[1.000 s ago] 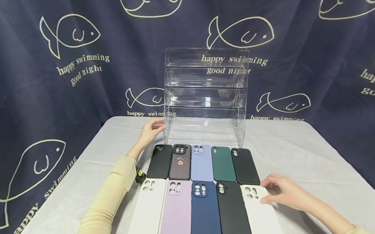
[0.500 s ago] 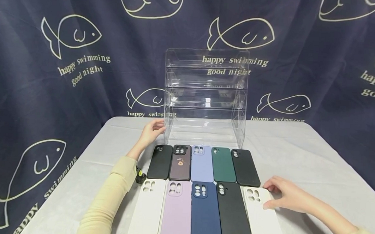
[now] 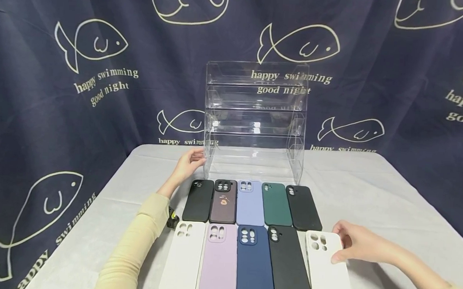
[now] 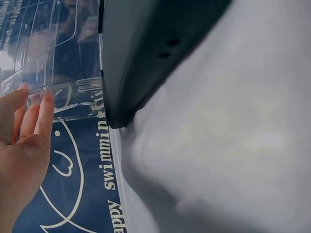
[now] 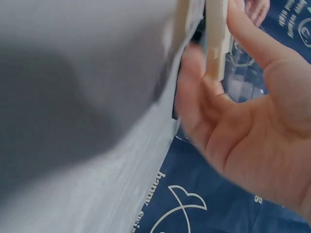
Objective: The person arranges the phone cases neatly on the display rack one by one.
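- Well, we saw the white phone case (image 3: 328, 276) at the right end of the front row (image 3: 218, 266), just beside the black phone case (image 3: 290, 263). Its near end ran out of the head view.
- The right hand (image 3: 360, 245) pinched the far right corner, thumb on top and fingers round the edge. The gap in its grip was just as wide as the case was thick.
- We thought the white phone case could slip and drop, because only one corner was held and its back looked smooth.
- We thought it could also bump the black phone case and push the row crooked, since the two were so close.
- The left hand (image 3: 185, 166) was at the side of the clear rack (image 3: 256, 130). Its fingers were loose and nearly straight, with the tips touching the side wall, and it had no case in it.
- The clear rack stood upright behind the back row (image 3: 251, 204). It looked light to us, so a hard push could make it slide or tip.
- Only the head view showed us both rows and the whole rack. The right wrist view showed what it hid: fingers between the case and the table (image 3: 370, 186), so that end looked lifted.
- The left wrist view showed the fingertips up close, and a big dark shape (image 4: 141, 48) with two holes. We could not tell what it was.
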A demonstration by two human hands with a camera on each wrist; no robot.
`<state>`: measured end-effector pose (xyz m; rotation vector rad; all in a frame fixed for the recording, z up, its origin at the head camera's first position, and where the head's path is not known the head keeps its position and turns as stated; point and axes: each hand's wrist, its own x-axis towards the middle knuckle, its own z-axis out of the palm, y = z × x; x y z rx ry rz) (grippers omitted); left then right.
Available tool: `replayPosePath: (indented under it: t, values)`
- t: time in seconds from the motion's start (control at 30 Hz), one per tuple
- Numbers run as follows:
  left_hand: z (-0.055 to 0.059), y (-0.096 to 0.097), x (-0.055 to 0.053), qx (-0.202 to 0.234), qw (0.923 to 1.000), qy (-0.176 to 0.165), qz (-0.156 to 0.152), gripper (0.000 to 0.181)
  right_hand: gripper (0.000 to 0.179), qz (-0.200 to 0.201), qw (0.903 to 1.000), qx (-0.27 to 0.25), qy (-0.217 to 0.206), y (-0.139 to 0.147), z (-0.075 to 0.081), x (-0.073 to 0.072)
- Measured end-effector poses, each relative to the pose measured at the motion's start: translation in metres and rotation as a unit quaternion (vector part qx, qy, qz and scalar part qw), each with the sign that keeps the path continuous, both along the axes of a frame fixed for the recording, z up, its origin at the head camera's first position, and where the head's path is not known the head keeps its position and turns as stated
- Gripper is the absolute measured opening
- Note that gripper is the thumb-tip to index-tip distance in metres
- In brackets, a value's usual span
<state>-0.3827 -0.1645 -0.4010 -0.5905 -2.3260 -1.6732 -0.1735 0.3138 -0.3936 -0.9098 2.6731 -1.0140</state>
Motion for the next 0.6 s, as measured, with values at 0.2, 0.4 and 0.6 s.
replayPosePath:
  t: [0.2,0.4,0.6]
  values:
    - [0.001,0.001,0.0,-0.019,0.9993,-0.03,0.015,0.043,0.036,0.036,0.987,-0.094,-0.126,0.001,0.012,-0.005]
    - [0.006,0.002,0.003,-0.029,0.998,-0.047,0.031,0.043,0.034,0.012,0.9746,-0.133,-0.18,-0.001,0.019,-0.008]
    - [0.014,0.006,0.011,-0.024,0.9987,-0.04,0.023,0.043,0.033,0.012,0.9756,-0.161,-0.149,0.0,0.026,-0.014]
